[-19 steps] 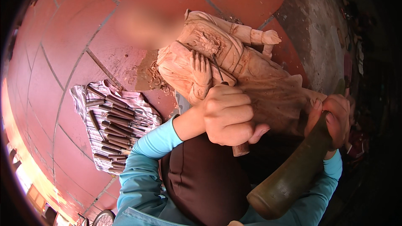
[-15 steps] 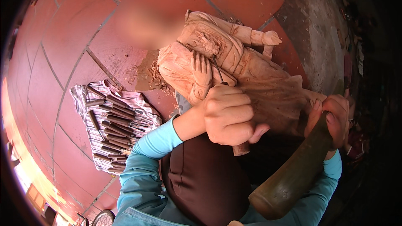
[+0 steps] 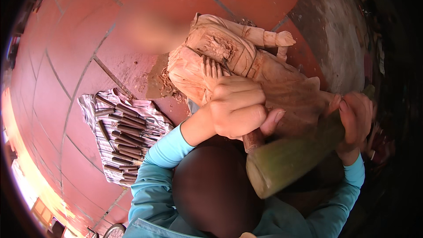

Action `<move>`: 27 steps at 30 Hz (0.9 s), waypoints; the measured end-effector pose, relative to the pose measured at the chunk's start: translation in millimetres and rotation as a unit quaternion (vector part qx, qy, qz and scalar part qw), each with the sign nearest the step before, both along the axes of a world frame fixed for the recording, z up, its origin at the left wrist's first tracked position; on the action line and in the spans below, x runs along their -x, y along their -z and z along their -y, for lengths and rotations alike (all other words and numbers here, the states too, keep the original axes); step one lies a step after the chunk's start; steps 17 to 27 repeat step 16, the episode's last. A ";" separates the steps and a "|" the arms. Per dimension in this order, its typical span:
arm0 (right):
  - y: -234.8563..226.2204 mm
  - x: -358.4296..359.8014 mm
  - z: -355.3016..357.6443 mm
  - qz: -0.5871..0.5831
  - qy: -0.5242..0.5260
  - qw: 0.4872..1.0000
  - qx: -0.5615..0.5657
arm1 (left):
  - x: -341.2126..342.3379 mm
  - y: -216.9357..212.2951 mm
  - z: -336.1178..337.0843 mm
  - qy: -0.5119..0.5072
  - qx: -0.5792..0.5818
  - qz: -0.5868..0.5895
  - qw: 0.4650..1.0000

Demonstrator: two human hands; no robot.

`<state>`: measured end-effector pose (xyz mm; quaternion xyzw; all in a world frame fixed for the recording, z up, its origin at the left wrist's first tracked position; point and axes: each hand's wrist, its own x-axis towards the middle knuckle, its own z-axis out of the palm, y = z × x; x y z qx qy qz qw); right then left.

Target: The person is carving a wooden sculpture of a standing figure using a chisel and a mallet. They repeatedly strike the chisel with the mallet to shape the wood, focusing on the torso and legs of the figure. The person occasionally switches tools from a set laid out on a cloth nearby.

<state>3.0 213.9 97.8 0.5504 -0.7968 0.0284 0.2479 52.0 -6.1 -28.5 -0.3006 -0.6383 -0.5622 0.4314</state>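
Observation:
My left hand is closed around a wood-carving chisel, with the butt of its brown handle sticking out below the fist. The slim blade points up at the chest of a wooden statue, just beside its carved fingers; the exact tip is hard to see. My right hand grips the narrow end of a greenish-brown club-shaped mallet. The mallet's thick end is at the chisel's butt, touching or very near it. The statue is a robed figure lying on its back with a raised relief on the chest.
Left of me, a striped cloth holds several dark-handled carving tools in a row. Wood shavings litter the red tiled floor by the statue's shoulder. A grey slab lies at the far right. My covered knee is below my left hand.
The mallet's thick end has swung up and left to the chisel's butt. My left hand with the chisel has shifted slightly up; my right hand has moved a little right.

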 end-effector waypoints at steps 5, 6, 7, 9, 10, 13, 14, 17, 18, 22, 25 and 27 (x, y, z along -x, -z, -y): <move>-0.1 5.8 -14.7 0.021 0.041 0.999 -0.010 | -23.3 -13.0 25.7 0.102 -0.466 0.111 0.872; 4.0 7.7 -21.3 0.044 0.056 0.997 0.005 | -26.5 -16.1 32.9 0.083 -0.438 0.123 0.887; 8.8 13.0 -19.8 0.057 0.033 0.997 0.041 | -27.3 -14.8 37.1 0.081 -0.388 0.072 0.915; 11.4 14.0 -17.9 0.098 0.085 0.989 0.065 | -18.7 -22.3 36.2 0.037 -0.376 0.117 0.918; 14.6 16.9 -18.3 0.129 0.113 0.982 0.082 | -11.3 -26.6 37.7 0.013 -0.368 0.135 0.920; 20.9 20.6 -21.6 0.226 0.191 0.949 0.109 | 8.1 -33.5 37.2 -0.063 -0.361 0.144 0.919; 23.3 20.7 -24.1 0.259 0.217 0.934 0.114 | 11.0 -33.2 39.1 -0.041 -0.322 0.134 0.936; 27.6 23.4 -27.9 0.295 0.231 0.920 0.118 | 15.8 -27.9 47.9 0.006 -0.286 0.155 0.946; 27.6 23.4 -27.9 0.295 0.231 0.920 0.118 | 15.8 -27.9 47.9 0.006 -0.286 0.155 0.946; 27.6 23.4 -27.9 0.295 0.231 0.920 0.118 | 15.8 -27.9 47.9 0.006 -0.286 0.155 0.946; 27.6 23.4 -27.9 0.295 0.231 0.920 0.118 | 15.8 -27.9 47.9 0.006 -0.286 0.155 0.946; 27.6 23.4 -27.9 0.295 0.231 0.920 0.118 | 15.8 -27.9 47.9 0.006 -0.286 0.155 0.946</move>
